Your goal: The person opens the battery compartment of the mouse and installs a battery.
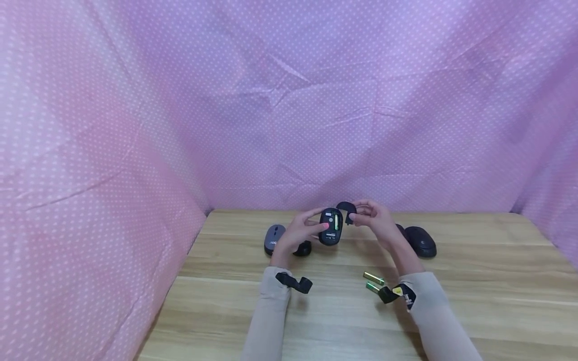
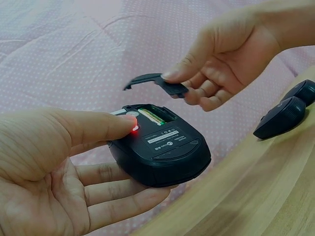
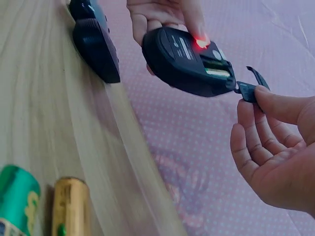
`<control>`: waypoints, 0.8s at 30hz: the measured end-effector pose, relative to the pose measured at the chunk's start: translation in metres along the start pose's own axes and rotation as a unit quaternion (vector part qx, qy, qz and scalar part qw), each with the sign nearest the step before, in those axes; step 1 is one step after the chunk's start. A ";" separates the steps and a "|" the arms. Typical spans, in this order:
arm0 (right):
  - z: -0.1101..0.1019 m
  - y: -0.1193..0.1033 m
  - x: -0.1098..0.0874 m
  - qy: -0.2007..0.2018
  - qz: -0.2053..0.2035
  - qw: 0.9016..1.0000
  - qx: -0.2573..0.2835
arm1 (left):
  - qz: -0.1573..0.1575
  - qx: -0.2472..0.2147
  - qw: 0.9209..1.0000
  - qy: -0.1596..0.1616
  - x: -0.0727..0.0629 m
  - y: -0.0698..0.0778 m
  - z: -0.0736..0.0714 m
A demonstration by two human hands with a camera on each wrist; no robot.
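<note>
My left hand (image 1: 300, 231) holds a black computer mouse (image 2: 165, 147) with its underside showing, thumb on the underside and fingers beneath. Red light glows at the thumb tip. A green and gold battery (image 2: 151, 117) lies in the uncovered battery compartment. Between thumb and fingers, my right hand (image 1: 377, 220) pinches the curved black battery cover (image 2: 155, 82). In the left wrist view the cover is apart from the mouse, just above the compartment end. Both hands are raised over the far part of the table.
Two loose batteries, one mostly gold (image 1: 373, 277) and one green (image 1: 372, 287), lie near the right wrist. A grey mouse (image 1: 273, 237) and a dark one (image 1: 303, 248) sit at left. Black mice (image 1: 421, 241) stand at right. Pink dotted cloth (image 1: 289, 125) hangs behind the wooden table (image 1: 334, 321).
</note>
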State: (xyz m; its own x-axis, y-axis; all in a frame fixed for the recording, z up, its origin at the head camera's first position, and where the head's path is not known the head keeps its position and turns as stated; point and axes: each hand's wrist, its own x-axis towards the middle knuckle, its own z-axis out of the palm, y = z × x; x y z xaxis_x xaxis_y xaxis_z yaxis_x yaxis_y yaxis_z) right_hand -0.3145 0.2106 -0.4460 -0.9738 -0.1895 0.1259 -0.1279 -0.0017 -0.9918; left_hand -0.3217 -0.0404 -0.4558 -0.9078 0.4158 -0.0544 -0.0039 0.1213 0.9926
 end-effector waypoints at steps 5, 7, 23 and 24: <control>0.006 -0.001 -0.001 0.006 -0.009 1.000 -0.011 | -0.007 0.001 1.000 -0.001 0.002 -0.001 0.002; 0.009 -0.002 -0.001 0.011 -0.008 1.000 -0.012 | -0.011 0.000 1.000 0.000 0.003 -0.001 0.003; 0.017 0.002 -0.002 0.035 -0.007 0.998 -0.055 | -0.004 -0.003 1.000 -0.016 0.003 -0.001 0.008; 0.017 0.002 -0.002 0.035 -0.010 0.998 -0.054 | -0.004 -0.004 1.000 -0.017 0.003 0.000 0.008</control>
State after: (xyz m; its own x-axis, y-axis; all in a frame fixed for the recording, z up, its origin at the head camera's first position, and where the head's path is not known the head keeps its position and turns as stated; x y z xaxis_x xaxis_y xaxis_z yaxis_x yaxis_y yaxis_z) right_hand -0.3099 0.1942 -0.4485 -0.9810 -0.1218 0.1507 -0.1633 0.1009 -0.9814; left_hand -0.3210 -0.0318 -0.4571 -0.8928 0.4455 -0.0658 -0.0142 0.1181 0.9929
